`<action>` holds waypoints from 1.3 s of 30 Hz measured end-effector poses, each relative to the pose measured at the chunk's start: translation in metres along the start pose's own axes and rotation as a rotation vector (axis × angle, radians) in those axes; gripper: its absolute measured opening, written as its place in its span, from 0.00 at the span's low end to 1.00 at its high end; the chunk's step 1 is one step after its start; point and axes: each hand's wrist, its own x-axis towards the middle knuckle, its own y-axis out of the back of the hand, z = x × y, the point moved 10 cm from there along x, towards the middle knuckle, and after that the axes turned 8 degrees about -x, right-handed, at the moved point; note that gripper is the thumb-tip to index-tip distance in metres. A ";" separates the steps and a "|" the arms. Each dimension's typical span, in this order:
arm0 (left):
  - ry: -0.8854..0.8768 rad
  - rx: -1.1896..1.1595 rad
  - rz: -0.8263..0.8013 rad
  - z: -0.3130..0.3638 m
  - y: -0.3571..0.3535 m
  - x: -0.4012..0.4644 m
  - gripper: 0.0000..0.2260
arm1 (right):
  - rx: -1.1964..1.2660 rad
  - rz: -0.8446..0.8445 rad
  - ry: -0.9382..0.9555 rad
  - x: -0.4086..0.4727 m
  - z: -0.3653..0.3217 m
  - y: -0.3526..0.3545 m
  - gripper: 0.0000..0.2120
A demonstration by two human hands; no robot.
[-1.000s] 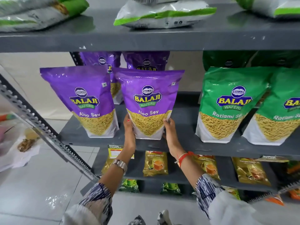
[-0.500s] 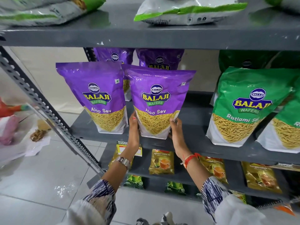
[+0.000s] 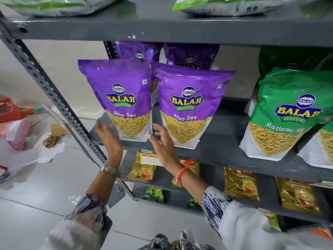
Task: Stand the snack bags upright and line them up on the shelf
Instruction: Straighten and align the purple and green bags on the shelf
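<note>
With both purple bags (image 3: 187,107) upright at the shelf (image 3: 221,141) front, our left hand (image 3: 108,139) and right hand (image 3: 164,143) spread empty around the left bag (image 3: 124,100), which we judge needs squaring next.

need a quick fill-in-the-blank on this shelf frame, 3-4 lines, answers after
1. The two front purple bags on the middle shelf read "Aloo ____".
2. The bag to their right is coloured ____.
3. Both the left hand and the right hand are open and hold ____.
4. The red thread sits on the ____ wrist.

Answers: Sev; green; nothing; right
</note>
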 end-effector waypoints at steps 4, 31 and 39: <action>0.235 -0.020 -0.175 -0.010 -0.013 0.012 0.27 | 0.003 -0.038 -0.208 0.026 0.004 -0.024 0.33; 0.069 0.067 -0.943 -0.066 -0.215 -0.343 0.13 | 0.195 1.057 -0.184 -0.200 0.101 0.342 0.06; 0.485 -0.040 -1.041 -0.092 -0.357 -0.466 0.25 | 0.106 1.061 -0.329 -0.195 0.125 0.516 0.22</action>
